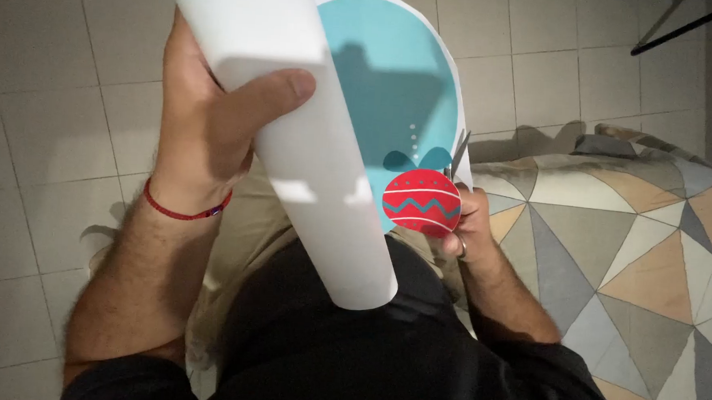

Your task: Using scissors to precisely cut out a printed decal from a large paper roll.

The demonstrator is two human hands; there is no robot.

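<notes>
My left hand [214, 111] grips a large sheet of white paper [296, 99] that curls into a roll toward my body. The sheet's printed side shows a light blue shape [387, 72] and a red round ornament [421, 199] with a zigzag band. My right hand [472, 230], with a ring on one finger, is mostly hidden behind the paper's right edge and holds scissors [460, 153]. Only the grey blades show, at the edge of the sheet beside the ornament. A red bracelet [185, 211] is on my left wrist.
A cushion or seat with a geometric grey, tan and white pattern [614, 238] lies at the right. Pale floor tiles [43, 127] spread to the left and back. Thin dark legs of some furniture [682, 26] show at the top right.
</notes>
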